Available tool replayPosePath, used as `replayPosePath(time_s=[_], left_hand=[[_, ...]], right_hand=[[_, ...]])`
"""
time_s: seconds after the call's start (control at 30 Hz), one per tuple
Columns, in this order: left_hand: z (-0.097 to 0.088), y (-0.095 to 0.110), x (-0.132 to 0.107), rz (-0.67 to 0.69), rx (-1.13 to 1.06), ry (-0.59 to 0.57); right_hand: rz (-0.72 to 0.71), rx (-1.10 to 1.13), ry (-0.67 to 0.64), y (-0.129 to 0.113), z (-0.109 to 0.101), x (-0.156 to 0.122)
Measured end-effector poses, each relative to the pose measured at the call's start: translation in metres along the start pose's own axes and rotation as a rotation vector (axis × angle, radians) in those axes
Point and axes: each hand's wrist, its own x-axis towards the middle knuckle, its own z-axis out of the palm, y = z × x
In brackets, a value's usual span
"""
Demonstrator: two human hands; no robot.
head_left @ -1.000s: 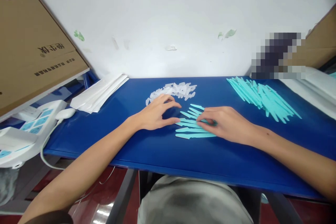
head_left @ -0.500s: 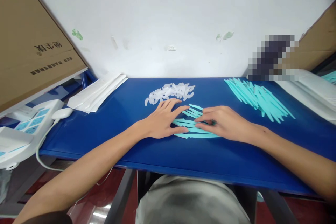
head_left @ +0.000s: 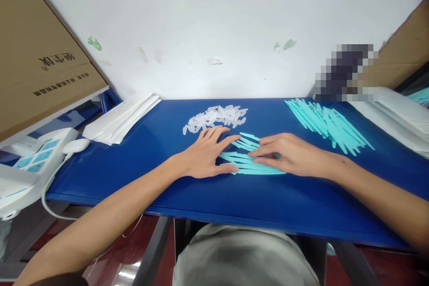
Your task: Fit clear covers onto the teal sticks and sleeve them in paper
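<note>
Left hand [head_left: 208,154] and right hand [head_left: 290,154] lie open, fingers flat on the teal sticks [head_left: 258,170] — an uneven push could skew them across the worktop [head_left: 134,161].

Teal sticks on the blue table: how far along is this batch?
Done: several teal sticks lie side by side at centre. In hand: left hand and right hand both rest on that row. Left: the big teal pile far right and the white pieces behind.
</note>
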Motion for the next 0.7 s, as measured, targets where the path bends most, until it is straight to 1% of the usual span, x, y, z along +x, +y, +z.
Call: replayPosePath(time_s=[0.1, 0.17, 0.33, 0.4, 0.53, 0.7], left_hand=[[-0.001, -0.001, 0.000, -0.002, -0.002, -0.008], [-0.001, -0.002, 0.000, 0.002, -0.008, -0.008], [-0.003, -0.006, 0.000, 0.045, -0.025, 0.050], [-0.005, -0.008, 0.000, 0.077, -0.003, 0.078], [-0.008, -0.011, 0.000, 0.102, 0.048, 0.101], [-0.011, -0.011, 0.000, 0.129, 0.043, 0.109]], right_hand=[[-0.013, 0.000, -0.013, -0.001, -0.001, -0.001], [-0.003, -0.002, 0.009, -0.001, -0.001, -0.001], [0.096, -0.097, 0.179, 0.002, 0.002, 0.000], [0.118, -0.142, 0.213, 0.003, 0.003, 0.000], [0.148, -0.183, 0.172, 0.006, 0.005, 0.000], [0.157, -0.171, 0.116, 0.005, 0.009, 0.002]])
